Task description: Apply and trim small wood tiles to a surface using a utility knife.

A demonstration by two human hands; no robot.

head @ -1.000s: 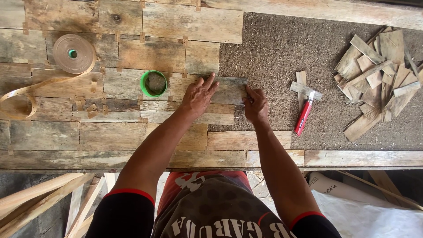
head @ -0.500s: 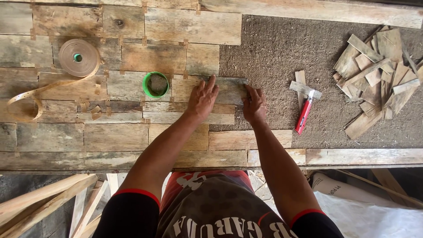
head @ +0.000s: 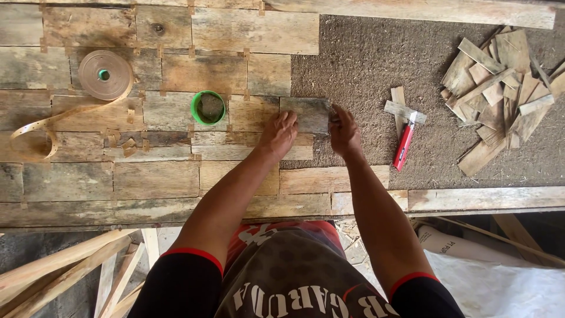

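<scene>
Pressing a small grey wood piece (head: 305, 114) flat against a brown fibre board (head: 376, 70), a person leans over a low workbench. The left hand (head: 279, 133) lies with fingers spread and flat, fingertips on the piece's left end and on the plank beside it. The right hand (head: 344, 131) is at the piece's right end, fingers curled loosely against its edge; how firmly they grip, I cannot tell. The piece sits at the right end of a row of weathered planks (head: 153, 176) that cover the left part of the board, just beside its neighbour.

A green tape ring (head: 208, 107) lies on the planks to the left of the left hand, and farther left a roll of tan banding (head: 105, 75) trails a loose strip. To the right of the right hand, a red-handled cutter (head: 403, 145) rests on the bare board near two short wood strips (head: 401, 109). A heap of offcuts (head: 500, 88) lies well apart at the far right.
</scene>
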